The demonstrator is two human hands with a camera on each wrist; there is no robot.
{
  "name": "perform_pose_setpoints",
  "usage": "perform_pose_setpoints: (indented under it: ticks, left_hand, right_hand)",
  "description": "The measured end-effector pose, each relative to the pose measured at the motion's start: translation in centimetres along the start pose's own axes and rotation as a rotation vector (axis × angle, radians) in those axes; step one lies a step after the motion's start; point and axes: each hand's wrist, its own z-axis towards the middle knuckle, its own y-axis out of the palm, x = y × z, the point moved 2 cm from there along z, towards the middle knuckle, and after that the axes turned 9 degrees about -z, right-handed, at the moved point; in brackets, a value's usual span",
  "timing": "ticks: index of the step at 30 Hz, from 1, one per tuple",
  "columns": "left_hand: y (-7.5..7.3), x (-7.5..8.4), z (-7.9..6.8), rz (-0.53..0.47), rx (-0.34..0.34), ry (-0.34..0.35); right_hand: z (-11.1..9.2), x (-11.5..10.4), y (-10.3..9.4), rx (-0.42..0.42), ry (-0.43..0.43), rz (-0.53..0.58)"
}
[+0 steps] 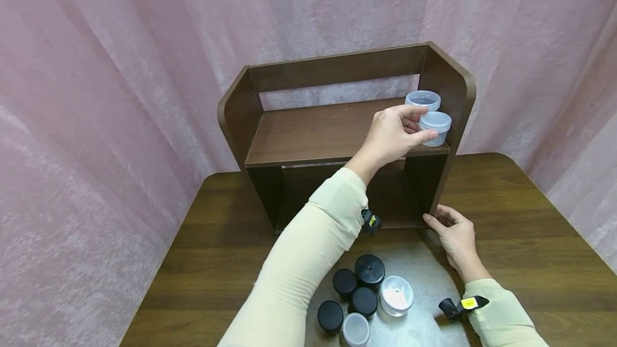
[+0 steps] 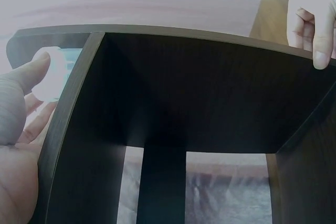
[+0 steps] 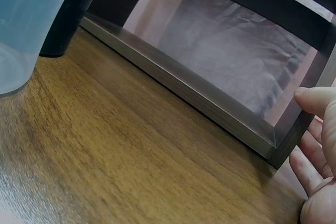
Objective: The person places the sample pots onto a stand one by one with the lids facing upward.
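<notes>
On the right end of the upper board of a dark brown wooden shelf (image 1: 313, 135), my left hand (image 1: 391, 131) pinches a small translucent lidded jar (image 1: 437, 128) between thumb and fingers. Just behind it, close to the side panel, stands another clear jar (image 1: 422, 97). The left wrist view shows my left thumb laid across the pale jar (image 2: 55, 80), with fingers beneath. Low on the right, my right hand (image 1: 457, 235) grips the front edge of the shelf's side panel (image 3: 296, 135), thumb on the inner side and fingers outside.
Several black-lidded jars (image 1: 369, 269) stand grouped on the wooden table (image 1: 212, 261) before the shelf. Beside them are a wide clear jar (image 1: 397, 295) and a smaller translucent one (image 1: 355, 330). A pink curtain (image 1: 120, 95) hangs behind.
</notes>
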Motion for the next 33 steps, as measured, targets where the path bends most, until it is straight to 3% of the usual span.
perform_pose_setpoints:
  ticks: [27,33]
  left_hand:
    - [0.09,0.03,-0.06,0.001,0.005,-0.013]
    - [-0.08,0.02,-0.31,0.036,0.069,0.032]
  right_hand:
    - [0.26,0.46,-0.1,-0.012,-0.002,-0.055]
    - [0.27,0.38,-0.1,-0.01,-0.004,-0.052]
